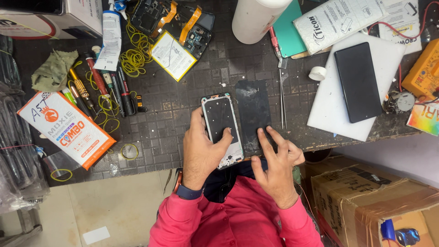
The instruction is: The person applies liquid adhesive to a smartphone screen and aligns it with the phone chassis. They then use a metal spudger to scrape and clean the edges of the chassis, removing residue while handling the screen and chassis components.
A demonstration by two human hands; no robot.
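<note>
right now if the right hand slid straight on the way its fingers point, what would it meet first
Probably the dark screen panel lying flat on the mat: the right hand points up the bench and its fingers already rest on that panel's near edge. Beyond lie the tweezers.

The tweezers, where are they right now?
In the head view, the tweezers lie on the dark mat right of centre, between the black screen panel and the white board, just above the right hand.
</note>
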